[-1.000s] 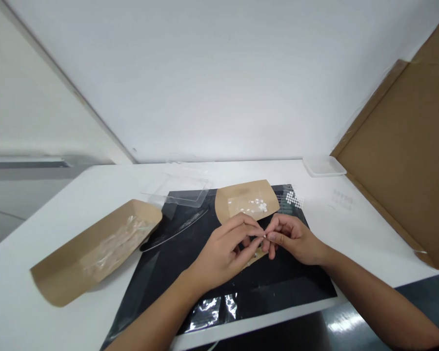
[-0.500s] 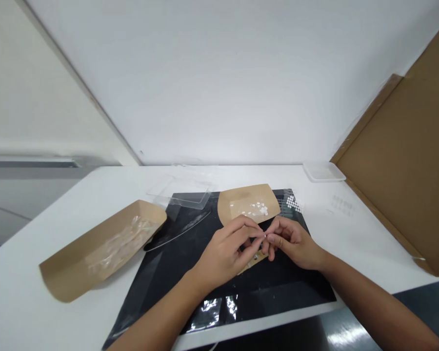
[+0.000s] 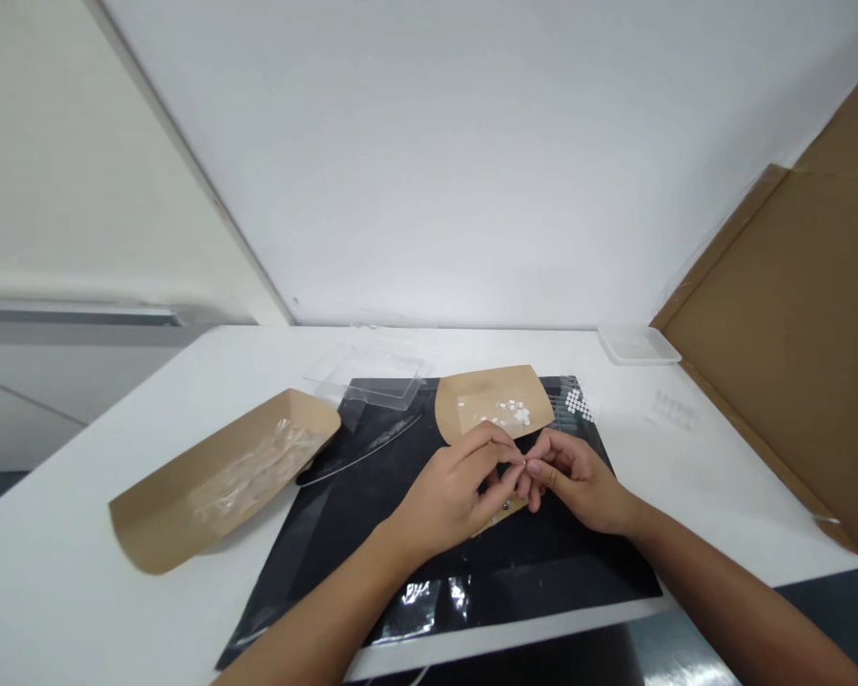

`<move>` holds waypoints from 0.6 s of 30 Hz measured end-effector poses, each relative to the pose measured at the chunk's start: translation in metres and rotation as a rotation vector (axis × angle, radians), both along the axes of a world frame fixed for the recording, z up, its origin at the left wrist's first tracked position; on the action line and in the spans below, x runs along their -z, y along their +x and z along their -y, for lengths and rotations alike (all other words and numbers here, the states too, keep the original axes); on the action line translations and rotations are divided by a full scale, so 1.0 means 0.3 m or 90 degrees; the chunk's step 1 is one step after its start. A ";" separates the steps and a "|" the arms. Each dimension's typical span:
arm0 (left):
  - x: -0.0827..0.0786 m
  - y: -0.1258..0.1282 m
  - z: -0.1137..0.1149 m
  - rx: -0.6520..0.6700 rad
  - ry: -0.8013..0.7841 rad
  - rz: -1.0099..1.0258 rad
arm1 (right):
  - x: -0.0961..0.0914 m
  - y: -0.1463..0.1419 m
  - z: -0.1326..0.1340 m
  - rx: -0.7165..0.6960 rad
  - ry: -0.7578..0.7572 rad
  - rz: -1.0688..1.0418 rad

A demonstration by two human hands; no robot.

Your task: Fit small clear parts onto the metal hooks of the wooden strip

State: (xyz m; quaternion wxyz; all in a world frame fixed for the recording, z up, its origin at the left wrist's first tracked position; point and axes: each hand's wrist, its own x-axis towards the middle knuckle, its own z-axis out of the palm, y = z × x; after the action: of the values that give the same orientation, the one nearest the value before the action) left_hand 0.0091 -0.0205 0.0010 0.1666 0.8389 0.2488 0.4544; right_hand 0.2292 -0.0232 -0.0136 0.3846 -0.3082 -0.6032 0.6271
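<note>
My left hand (image 3: pixel 458 491) and my right hand (image 3: pixel 576 481) meet over the black mat (image 3: pixel 372 495), fingertips pinched together on something tiny that I cannot make out. A small brown piece (image 3: pixel 504 514) peeks out from under them. Just beyond the fingers lies a small brown paper tray (image 3: pixel 493 402) with several small white dots in it. A sheet of white dots (image 3: pixel 578 402) lies at the mat's far right corner.
A long brown paper tray (image 3: pixel 221 476) with clear plastic pieces lies to the left. Clear plastic lids (image 3: pixel 372 376) lie behind the mat, a clear tray (image 3: pixel 636 343) at the back right. A large cardboard sheet (image 3: pixel 793 333) leans on the right.
The hands keep the same pinched pose; the view has shifted slightly left, so everything sits a bit further right in the picture.
</note>
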 end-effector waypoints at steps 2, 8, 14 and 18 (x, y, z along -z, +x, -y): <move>0.000 0.001 0.000 -0.003 0.004 0.002 | -0.003 -0.003 0.003 0.008 -0.001 0.002; -0.001 0.015 0.008 -0.040 0.008 0.037 | -0.008 -0.019 0.014 0.032 0.004 0.005; -0.001 0.032 0.015 -0.054 -0.017 0.092 | -0.008 -0.028 0.020 0.063 0.006 -0.001; 0.005 0.031 0.011 -0.041 -0.043 0.100 | -0.010 -0.028 0.021 0.068 -0.002 -0.002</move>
State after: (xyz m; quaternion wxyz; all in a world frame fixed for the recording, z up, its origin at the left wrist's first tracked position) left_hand 0.0183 -0.0237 -0.0003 0.1992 0.7860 0.2772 0.5155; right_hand 0.2207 -0.0296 -0.0105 0.4181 -0.3392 -0.5842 0.6073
